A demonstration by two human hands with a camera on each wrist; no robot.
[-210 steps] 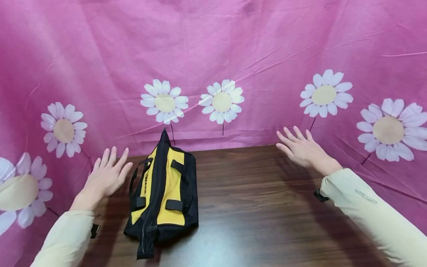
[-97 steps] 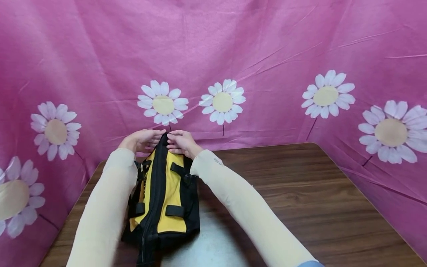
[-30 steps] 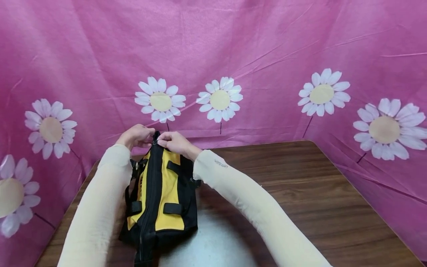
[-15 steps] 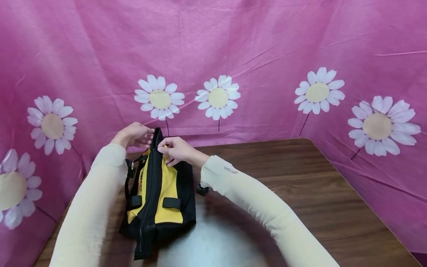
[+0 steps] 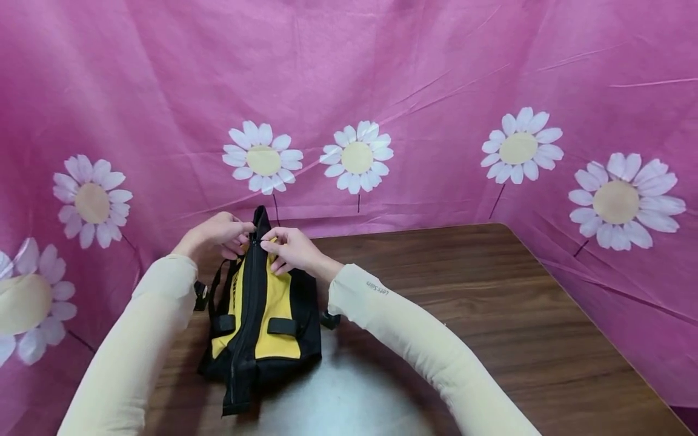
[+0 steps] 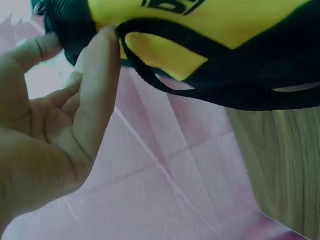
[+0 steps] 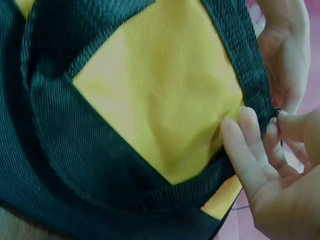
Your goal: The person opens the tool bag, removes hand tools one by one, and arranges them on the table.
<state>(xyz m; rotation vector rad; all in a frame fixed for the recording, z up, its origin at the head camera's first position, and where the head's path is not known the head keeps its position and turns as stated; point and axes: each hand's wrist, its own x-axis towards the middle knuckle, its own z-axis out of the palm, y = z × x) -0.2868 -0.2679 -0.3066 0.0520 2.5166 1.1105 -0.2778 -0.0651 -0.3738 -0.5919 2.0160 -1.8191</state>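
Note:
A yellow and black tool bag (image 5: 278, 303) stands on the table, its long black zipper (image 5: 251, 303) running from the far peak to a loose tab at the near end. At the far end, my right hand (image 5: 297, 251) pinches the small zipper pull (image 7: 276, 113) between thumb and index finger, the other fingers against the yellow side. Opposite it, my left hand (image 5: 215, 235) pinches the black edge beside the zipper. In the left wrist view, a finger of that hand (image 6: 95, 95) lies against the yellow panel near a black carrying strap (image 6: 170, 32).
The dark wooden table (image 5: 436, 290) extends to the right of the bag. Behind and beside it hangs a pink cloth (image 5: 425, 72) printed with white daisies. A black strap handle (image 5: 215, 290) droops on the bag's left side.
Both hands have come from the table's sides to the bag's far end. Over the last second the right hand has shifted slightly nearer along the zipper, and the bag's peak now stands up beyond the hands.

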